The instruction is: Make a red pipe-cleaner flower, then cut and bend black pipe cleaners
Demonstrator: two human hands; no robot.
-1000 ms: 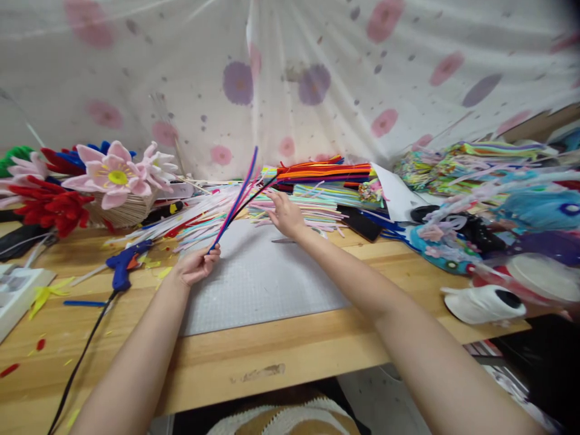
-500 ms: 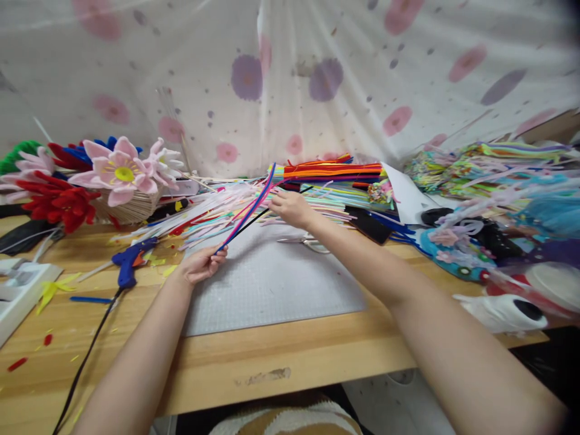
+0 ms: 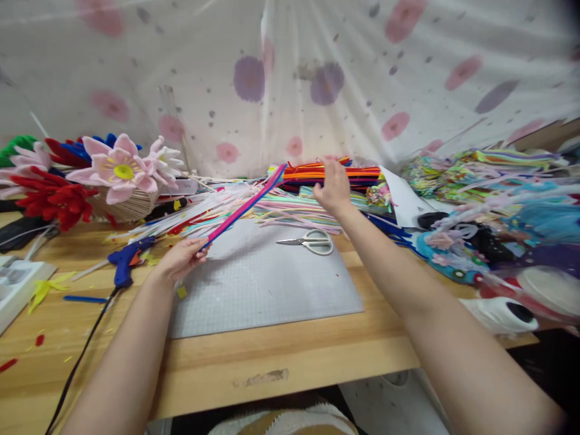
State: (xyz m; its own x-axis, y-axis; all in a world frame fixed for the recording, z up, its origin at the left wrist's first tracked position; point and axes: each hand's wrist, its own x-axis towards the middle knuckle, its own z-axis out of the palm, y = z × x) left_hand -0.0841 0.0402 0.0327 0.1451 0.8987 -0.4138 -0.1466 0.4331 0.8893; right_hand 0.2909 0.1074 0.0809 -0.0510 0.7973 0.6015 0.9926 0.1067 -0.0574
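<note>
My left hand (image 3: pixel 185 258) is closed around the lower end of a few pipe cleaners (image 3: pixel 244 207), pink and blue. They slant up and away to the right above the mat. My right hand (image 3: pixel 334 186) is over the bundle of red, orange and dark pipe cleaners (image 3: pixel 299 173) at the back of the table. Its thumb stands apart from its fingers, and nothing shows in it. Pale pastel pipe cleaners (image 3: pixel 290 212) lie loose in front of that bundle. Scissors (image 3: pixel 316 242) rest on the grey cutting mat (image 3: pixel 272 290) between my arms.
A blue glue gun (image 3: pixel 124 263) with its cord lies left of the mat, near a white power strip (image 3: pixel 22 290). Fuzzy flowers (image 3: pixel 120 172) stand at the back left. On the right are a white spool (image 3: pixel 498 315), a white sheet (image 3: pixel 401 196) and heaped craft pieces (image 3: pixel 453 254).
My right hand has moved from the held pipe cleaners rightward to the red and orange bundle. My left hand has shifted slightly left. The black pipe cleaner between my hands no longer shows.
</note>
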